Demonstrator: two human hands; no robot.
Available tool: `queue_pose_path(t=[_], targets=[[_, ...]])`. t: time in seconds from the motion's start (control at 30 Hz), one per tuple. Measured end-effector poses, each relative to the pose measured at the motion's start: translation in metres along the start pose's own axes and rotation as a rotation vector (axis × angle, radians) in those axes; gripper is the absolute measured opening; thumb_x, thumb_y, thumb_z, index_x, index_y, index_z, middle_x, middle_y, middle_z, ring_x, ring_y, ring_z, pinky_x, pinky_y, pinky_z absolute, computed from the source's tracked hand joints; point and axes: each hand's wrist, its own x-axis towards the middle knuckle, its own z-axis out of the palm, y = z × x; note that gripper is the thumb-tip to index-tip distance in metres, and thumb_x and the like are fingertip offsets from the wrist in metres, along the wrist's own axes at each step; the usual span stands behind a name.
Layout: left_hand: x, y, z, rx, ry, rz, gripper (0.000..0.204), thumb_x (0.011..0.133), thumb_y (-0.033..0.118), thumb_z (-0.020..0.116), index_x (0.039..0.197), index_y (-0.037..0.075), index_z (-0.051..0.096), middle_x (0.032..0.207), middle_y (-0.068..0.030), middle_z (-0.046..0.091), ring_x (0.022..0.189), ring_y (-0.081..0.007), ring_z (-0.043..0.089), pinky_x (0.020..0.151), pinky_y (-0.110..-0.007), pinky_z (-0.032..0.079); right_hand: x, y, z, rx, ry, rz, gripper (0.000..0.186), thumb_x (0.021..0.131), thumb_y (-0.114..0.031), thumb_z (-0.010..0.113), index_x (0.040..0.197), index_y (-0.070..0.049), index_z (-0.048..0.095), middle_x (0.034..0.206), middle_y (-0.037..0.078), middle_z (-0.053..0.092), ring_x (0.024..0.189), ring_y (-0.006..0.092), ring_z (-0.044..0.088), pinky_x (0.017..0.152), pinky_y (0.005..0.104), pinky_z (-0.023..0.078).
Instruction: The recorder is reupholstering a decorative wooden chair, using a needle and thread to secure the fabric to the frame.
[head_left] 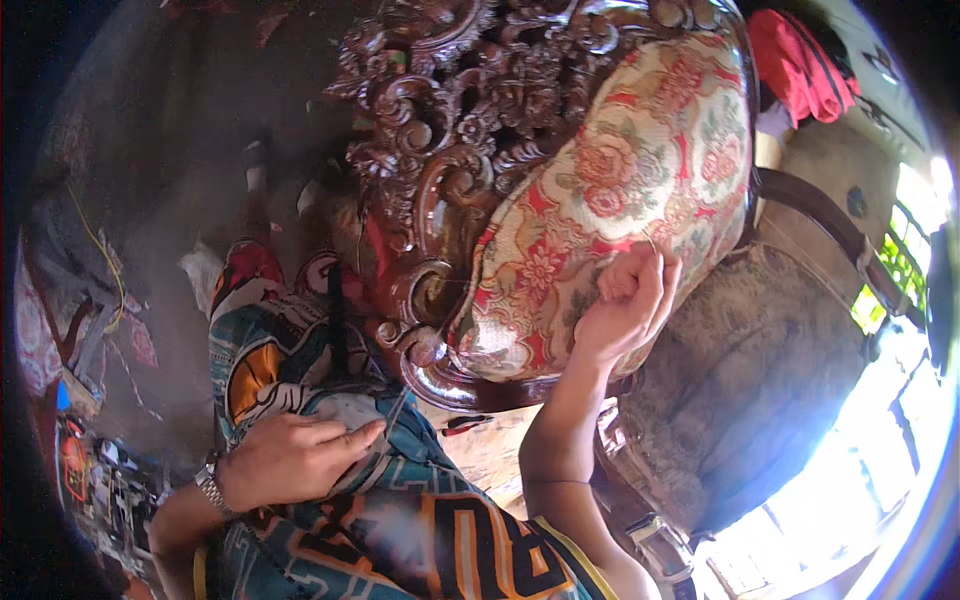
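A dark, glossy carved wooden furniture frame [440, 200] carries a padded panel of floral fabric [545, 270] in cream, red and green. Over the lower right part of this fabric is my right hand [630, 300], its fingers bent and drawn together. A thin sliver shows by its fingertips, too small to name. My left hand [300, 458], with a metal watch at the wrist, is low over my lap, fingers curled and pressed together. Whatever lies in those fingers is hidden; a whitish patch [350, 408] shows just beyond them.
A red-and-black tool [466, 424] lies on a pale surface below the frame. Right of the frame stands a worn padded seat [740, 370] with a dark curved armrest [815, 205]. Red cloth [795, 65] hangs at the upper right. Assorted tools and scraps [105, 480] clutter the floor at left.
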Motion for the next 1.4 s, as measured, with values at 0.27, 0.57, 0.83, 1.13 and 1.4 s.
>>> queue_pose_path(t=[0.27, 0.57, 0.83, 1.13, 1.4], targets=[[-0.016, 0.01, 0.004, -0.141, 0.232, -0.221, 0.047, 0.085, 0.02, 0.065, 0.129, 0.005, 0.057, 0.075, -0.0091, 0.06, 0.065, -0.0272, 0.06, 0.061, -0.037, 0.049, -0.004, -0.026, 0.002, -0.598, -0.814, -0.453, 0.01, 0.081, -0.005, 0.062, 0.091, -0.002, 0.06, 0.076, 0.01, 0.058, 0.065, 0.0237, 0.055, 0.06, 0.034, 0.042], [-0.014, -0.013, -0.04, -0.55, 0.438, -0.55, 0.045, 0.08, 0.012, 0.07, 0.123, 0.007, 0.061, 0.116, -0.0113, 0.056, 0.093, -0.0217, 0.059, 0.077, -0.03, 0.048, -0.009, -0.021, 0.008, -0.872, -1.11, -0.756, 0.015, 0.072, -0.011, 0.069, 0.086, -0.007, 0.065, 0.077, 0.004, 0.057, 0.07, 0.0224, 0.053, 0.063, 0.0364, 0.038], [0.083, 0.002, -0.054, 0.329, 0.809, -0.015, 0.027, 0.072, 0.011, 0.073, 0.099, 0.011, 0.069, 0.11, -0.009, 0.061, 0.103, -0.0323, 0.055, 0.09, -0.045, 0.043, -0.007, -0.014, 0.008, -0.785, -1.109, -0.785, 0.019, 0.07, -0.008, 0.069, 0.089, -0.004, 0.067, 0.072, 0.005, 0.057, 0.064, 0.0239, 0.051, 0.062, 0.0374, 0.037], [0.138, -0.016, -0.014, 0.384, 0.532, -0.067, 0.011, 0.074, 0.011, 0.071, 0.079, 0.007, 0.062, 0.104, -0.0065, 0.059, 0.103, -0.0297, 0.052, 0.089, -0.042, 0.038, -0.005, -0.01, 0.002, -0.782, -1.114, -0.808, 0.018, 0.069, -0.007, 0.069, 0.085, -0.005, 0.064, 0.08, 0.007, 0.062, 0.065, 0.0241, 0.051, 0.063, 0.0375, 0.038], [0.148, -0.001, -0.002, -1.133, 0.723, 0.359, 0.018, 0.094, 0.011, 0.051, 0.078, 0.007, 0.045, 0.068, -0.0028, 0.045, 0.072, -0.0153, 0.055, 0.086, -0.041, 0.046, -0.003, -0.005, 0.001, -0.678, -1.08, -0.832, 0.021, 0.061, -0.017, 0.073, 0.075, -0.01, 0.06, 0.069, 0.004, 0.047, 0.064, 0.0227, 0.048, 0.06, 0.0374, 0.035]])
